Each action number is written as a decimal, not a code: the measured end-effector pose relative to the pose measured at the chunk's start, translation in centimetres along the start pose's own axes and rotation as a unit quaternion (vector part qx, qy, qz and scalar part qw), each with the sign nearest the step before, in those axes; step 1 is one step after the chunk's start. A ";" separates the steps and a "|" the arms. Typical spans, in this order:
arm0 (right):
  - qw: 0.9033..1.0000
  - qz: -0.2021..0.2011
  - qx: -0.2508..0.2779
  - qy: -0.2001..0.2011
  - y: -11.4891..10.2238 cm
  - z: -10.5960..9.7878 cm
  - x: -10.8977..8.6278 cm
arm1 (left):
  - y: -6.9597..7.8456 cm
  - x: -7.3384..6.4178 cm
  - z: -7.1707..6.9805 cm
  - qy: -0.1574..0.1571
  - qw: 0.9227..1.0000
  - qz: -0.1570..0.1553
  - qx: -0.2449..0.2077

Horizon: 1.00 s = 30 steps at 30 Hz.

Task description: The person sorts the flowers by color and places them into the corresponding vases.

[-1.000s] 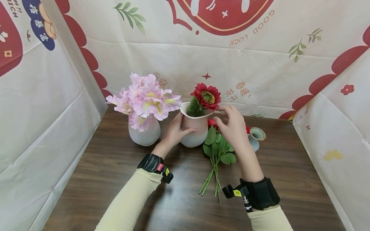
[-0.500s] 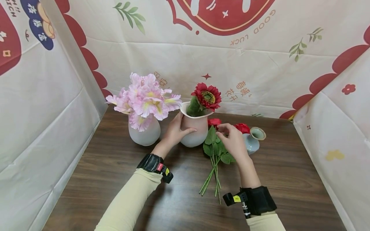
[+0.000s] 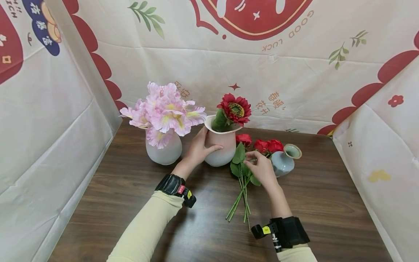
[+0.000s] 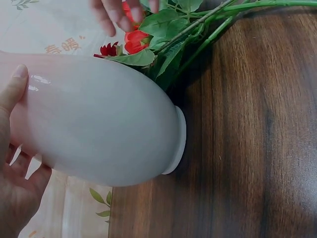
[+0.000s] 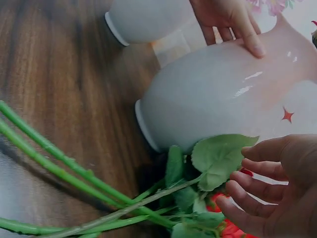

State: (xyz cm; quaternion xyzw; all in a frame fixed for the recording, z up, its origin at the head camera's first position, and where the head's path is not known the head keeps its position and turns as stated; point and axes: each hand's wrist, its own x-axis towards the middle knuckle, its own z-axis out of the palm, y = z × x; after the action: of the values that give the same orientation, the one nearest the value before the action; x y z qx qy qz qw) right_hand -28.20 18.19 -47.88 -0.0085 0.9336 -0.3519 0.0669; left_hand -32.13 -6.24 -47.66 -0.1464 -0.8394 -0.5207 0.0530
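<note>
My left hand (image 3: pixel 197 148) grips the side of a pink-and-white vase (image 3: pixel 222 151), thumb across its front. The vase stands upright; in the left wrist view its white base (image 4: pixel 181 141) is at the wooden tabletop. From its mouth rises a red sunflower-like flower (image 3: pixel 236 110) with a yellow-brown centre. Several red roses (image 3: pixel 268 145) lie beside the vase, their green stems (image 3: pixel 242 198) crossing toward me. My right hand (image 3: pixel 262 169) is over their leaves, fingers loosely bent and holding nothing. In the right wrist view its fingertips are at a broad leaf (image 5: pixel 220 158).
Left of the gripped vase, a white vase (image 3: pixel 163 153) holds pink frilly flowers (image 3: pixel 173 112). A small pale-blue vase (image 3: pixel 283 163) stands right of the roses. Printed cloth (image 3: pixel 209 72) walls in the back and sides of the wooden table (image 3: pixel 124 189).
My right hand has come down from beside the red flower at the vase's mouth to the roses, uncovering more rose heads and the blue vase. The left hand keeps its hold.
</note>
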 end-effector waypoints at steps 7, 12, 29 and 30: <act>1.000 0.024 -0.003 -0.019 1.0 1.3 -0.2 | 0.0 0.0 0.1 -0.003 1.000 0.000 0.002; 0.998 0.053 -0.008 -0.036 1.4 2.0 -0.3 | 0.0 0.0 0.0 -0.003 1.000 0.001 0.000; 0.991 0.104 -0.068 -0.051 1.7 3.4 0.0 | 0.0 -0.1 0.1 0.000 1.000 0.002 -0.001; 0.991 0.106 -0.069 -0.050 1.8 3.5 0.0 | 0.0 -0.1 0.1 0.000 1.000 0.001 -0.001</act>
State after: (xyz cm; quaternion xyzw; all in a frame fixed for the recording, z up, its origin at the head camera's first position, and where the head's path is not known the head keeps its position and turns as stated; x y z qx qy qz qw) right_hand -27.71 17.22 -51.64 0.0681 0.9467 -0.2769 0.1500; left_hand -32.04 -6.18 -47.67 -0.1479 -0.8387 -0.5213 0.0532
